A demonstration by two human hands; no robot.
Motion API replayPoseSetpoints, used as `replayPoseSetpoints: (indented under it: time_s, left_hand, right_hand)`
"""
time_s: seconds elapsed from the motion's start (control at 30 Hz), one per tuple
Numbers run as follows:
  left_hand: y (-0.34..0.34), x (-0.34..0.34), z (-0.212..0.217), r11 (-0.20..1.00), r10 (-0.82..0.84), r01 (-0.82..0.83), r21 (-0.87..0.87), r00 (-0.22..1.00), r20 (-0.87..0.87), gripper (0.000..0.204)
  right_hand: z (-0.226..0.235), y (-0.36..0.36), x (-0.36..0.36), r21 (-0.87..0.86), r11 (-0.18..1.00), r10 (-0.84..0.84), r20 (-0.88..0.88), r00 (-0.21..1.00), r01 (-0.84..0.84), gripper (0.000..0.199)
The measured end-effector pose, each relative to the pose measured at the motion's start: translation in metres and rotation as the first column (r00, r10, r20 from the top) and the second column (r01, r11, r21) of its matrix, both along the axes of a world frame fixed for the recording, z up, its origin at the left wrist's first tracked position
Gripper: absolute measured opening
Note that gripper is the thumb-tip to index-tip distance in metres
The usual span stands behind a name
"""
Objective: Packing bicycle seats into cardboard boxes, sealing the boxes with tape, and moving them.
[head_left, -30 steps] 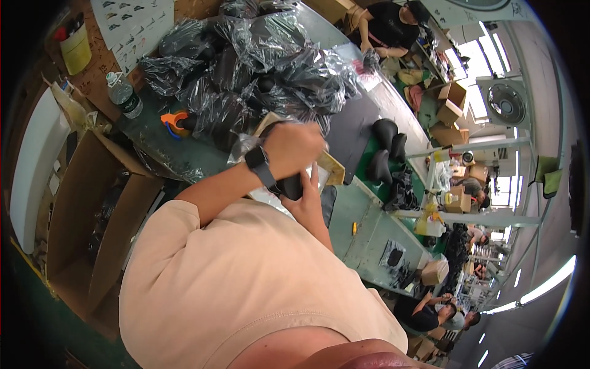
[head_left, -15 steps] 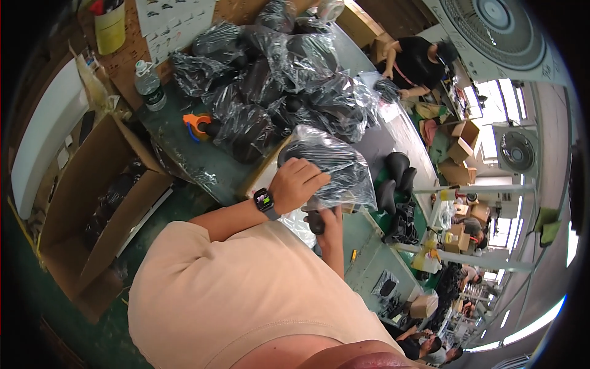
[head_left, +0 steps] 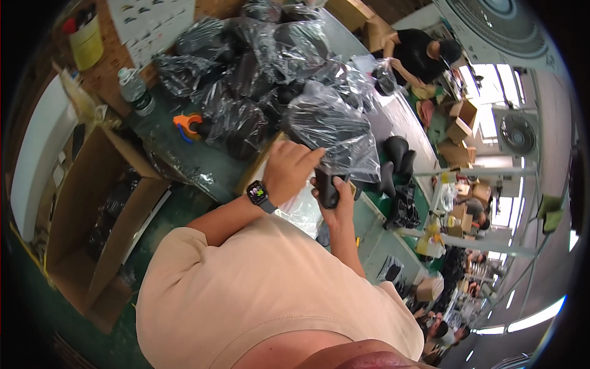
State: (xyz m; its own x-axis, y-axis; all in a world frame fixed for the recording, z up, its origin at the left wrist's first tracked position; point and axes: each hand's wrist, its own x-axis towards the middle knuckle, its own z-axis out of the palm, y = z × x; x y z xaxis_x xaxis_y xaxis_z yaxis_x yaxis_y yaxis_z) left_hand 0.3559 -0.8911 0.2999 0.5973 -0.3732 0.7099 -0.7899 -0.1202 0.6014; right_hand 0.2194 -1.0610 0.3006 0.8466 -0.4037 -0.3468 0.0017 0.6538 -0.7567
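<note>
A black bicycle saddle (head_left: 329, 192) has its narrow nose sticking out of a clear plastic bag (head_left: 338, 126), which covers its wider end. My right hand (head_left: 338, 206) wraps round the bare nose from below, thumb on top. My left hand (head_left: 292, 167), with a dark smartwatch at its wrist, is at the bag's near edge with the fingers bent and pinched on the film. Below the hands lies a stack of clear plastic bags (head_left: 299, 212), partly hidden by my arms. Several bagged saddles (head_left: 239, 92) are heaped on the table just beyond.
An orange and blue tape dispenser (head_left: 186, 126) and a water bottle (head_left: 136, 92) stand on the left side. An open cardboard box (head_left: 86, 246) holds dark bagged items. Unbagged saddles (head_left: 396, 147) lie to the right. A co-worker (head_left: 418, 55) handles a bagged item across the table.
The bagged saddle and both hands have shifted slightly; more of the saddle's nose now shows in my right hand. My left hand has slid off the bag's top to its near edge.
</note>
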Motion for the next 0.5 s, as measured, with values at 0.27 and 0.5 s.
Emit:
replayPoseSetpoints:
  time_s: [0.27, 0.5]
  left_hand:
    - [-0.007, 0.025, 0.045, 0.938, -0.036, 0.098, -0.331, 0.981, 0.189, 0.024]
    - [0.01, -0.005, 0.086, 0.917, 0.186, -0.063, -0.394, 0.942, 0.281, 0.037]
  right_hand:
    - [-0.057, 0.016, 0.015, -0.97, 0.242, 0.041, -0.028, 0.999, -0.038, 0.09]
    - [0.002, 0.022, 0.192, -0.981, 0.169, 0.245, 0.139, 0.96, 0.1, 0.07]
